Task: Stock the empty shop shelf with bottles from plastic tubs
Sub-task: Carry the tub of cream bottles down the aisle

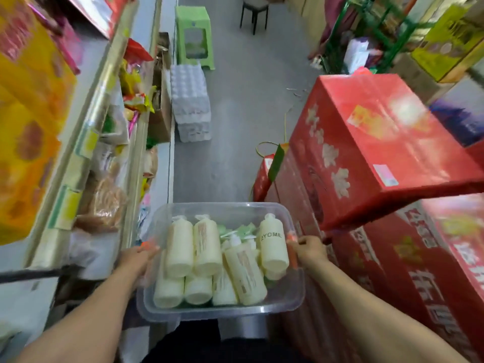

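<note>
Tub: clear rectangular plastic tub (pixel 222 314), lower centre of the frame, carried level in front of the body. One hand takes each short side, probably to keep the load balanced in the narrow aisle.
Contents: cream plastic pump bottles (pixel 207 247) lie on their sides in the tub, packed close. The right-most one reads ZYOME. Pale green pieces show among them at the far end. Lying flat, they are unlikely to topple while carried.
Left hand: left hand (pixel 136 258) is at the tub's left rim, its fingers curled over the edge and clamped on it, just beside an orange latch (pixel 145 244).
Right hand: right hand (pixel 309 248) is at the tub's right rim, with thumb on top and fingers folded round the edge. It grips beside the second orange clip (pixel 292 251).
Task state: every bottle is in the tub and none is shelved. Which shelf is the empty one cannot be told.
Left of frame: metal-edged shop shelving (pixel 86 142), loaded with snack packets and yellow boxes.
Right of frame: stacked red printed cartons (pixel 379 142), close to the tub's right side.
Mid aisle: shrink-wrapped pack of clear bottles (pixel 191 100) on the grey floor.
Far end: green plastic stool (pixel 193 38), with a dark-legged stool (pixel 254 14) beyond it at the top centre.
</note>
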A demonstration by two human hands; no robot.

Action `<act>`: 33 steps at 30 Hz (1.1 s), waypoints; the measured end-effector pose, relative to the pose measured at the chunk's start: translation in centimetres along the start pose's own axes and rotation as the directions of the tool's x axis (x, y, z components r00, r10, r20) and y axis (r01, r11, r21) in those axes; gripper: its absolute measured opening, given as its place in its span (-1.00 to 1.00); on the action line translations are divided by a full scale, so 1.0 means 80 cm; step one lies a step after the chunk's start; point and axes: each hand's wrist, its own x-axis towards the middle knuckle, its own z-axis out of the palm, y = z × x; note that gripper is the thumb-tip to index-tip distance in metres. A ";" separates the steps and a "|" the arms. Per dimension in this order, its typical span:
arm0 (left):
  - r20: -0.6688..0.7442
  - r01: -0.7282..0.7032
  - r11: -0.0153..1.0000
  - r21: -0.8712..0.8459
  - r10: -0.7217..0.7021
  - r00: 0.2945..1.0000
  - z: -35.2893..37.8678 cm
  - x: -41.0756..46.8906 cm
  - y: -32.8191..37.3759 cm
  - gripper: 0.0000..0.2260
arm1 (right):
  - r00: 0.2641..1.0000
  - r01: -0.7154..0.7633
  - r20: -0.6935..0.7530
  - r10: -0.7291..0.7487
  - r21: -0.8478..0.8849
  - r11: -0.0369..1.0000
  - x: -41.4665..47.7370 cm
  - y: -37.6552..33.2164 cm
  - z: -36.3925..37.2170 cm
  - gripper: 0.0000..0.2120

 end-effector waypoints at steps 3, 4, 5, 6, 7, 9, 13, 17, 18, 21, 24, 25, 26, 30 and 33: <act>-0.007 0.046 0.998 -0.041 -0.046 0.999 -0.003 0.056 0.044 -0.76 | 1.000 0.011 -0.010 -0.011 -0.015 1.000 0.028 -0.095 -0.003 -0.64; -0.006 0.069 0.995 -0.076 -0.069 0.998 -0.004 0.077 0.057 -0.70 | 1.000 0.019 -0.020 -0.019 -0.022 1.000 0.034 -0.127 -0.006 -0.66; 0.002 0.077 0.993 -0.089 -0.077 0.997 -0.006 0.095 0.076 -0.66 | 0.999 0.034 -0.022 -0.034 -0.029 0.999 0.042 -0.158 -0.011 -0.67; 0.002 0.074 0.993 -0.092 -0.075 0.997 -0.006 0.111 0.098 -0.65 | 0.999 0.044 -0.017 -0.045 -0.045 0.998 0.053 -0.185 -0.015 -0.67; -0.002 0.064 0.992 -0.110 -0.065 0.998 -0.006 0.129 0.122 -0.69 | 0.998 0.054 -0.012 -0.055 -0.061 0.997 0.068 -0.210 -0.018 -0.67; -0.036 0.057 0.989 -0.135 -0.062 0.997 -0.002 0.162 0.173 -0.78 | 0.997 0.074 -0.022 -0.075 -0.056 0.996 0.101 -0.260 -0.028 -0.64; -0.028 0.051 0.990 -0.134 -0.055 0.998 0.018 0.231 0.260 -0.82 | 0.992 0.110 -0.051 -0.114 -0.061 0.992 0.188 -0.338 -0.035 -0.56; -0.093 0.049 0.989 -0.140 -0.062 0.994 0.052 0.309 0.338 -0.80 | 0.984 0.172 -0.024 -0.176 -0.107 0.979 0.295 -0.425 -0.042 -0.53; -0.108 0.047 0.986 -0.162 -0.065 0.992 0.059 0.324 0.361 -0.81 | 0.982 0.185 -0.011 -0.188 -0.109 0.977 0.319 -0.450 -0.047 -0.53; -0.144 0.074 0.982 -0.171 -0.100 0.984 0.082 0.354 0.426 -0.84 | 0.984 0.179 0.031 -0.176 -0.138 0.974 0.383 -0.508 -0.067 -0.58; -0.104 0.100 0.970 -0.221 -0.125 0.987 0.104 0.398 0.486 -0.68 | 0.983 0.182 0.057 -0.175 -0.171 0.968 0.447 -0.576 -0.097 -0.60; -0.101 0.101 0.968 -0.228 -0.126 0.987 0.109 0.412 0.509 -0.62 | 0.984 0.173 0.059 -0.166 -0.164 0.971 0.467 -0.604 -0.108 -0.59; -0.096 0.095 0.965 -0.244 -0.121 0.988 0.114 0.430 0.530 -0.59 | 0.985 0.173 0.057 -0.165 -0.164 0.971 0.487 -0.632 -0.118 -0.59; -0.115 0.081 0.967 -0.243 -0.111 0.987 0.136 0.485 0.629 -0.78 | 0.976 0.219 0.054 -0.213 -0.176 0.960 0.551 -0.743 -0.149 -0.55; -0.137 0.105 0.962 -0.252 -0.143 0.980 0.146 0.542 0.683 -0.73 | 0.963 0.270 0.048 -0.266 -0.206 0.941 0.604 -0.823 -0.156 -0.53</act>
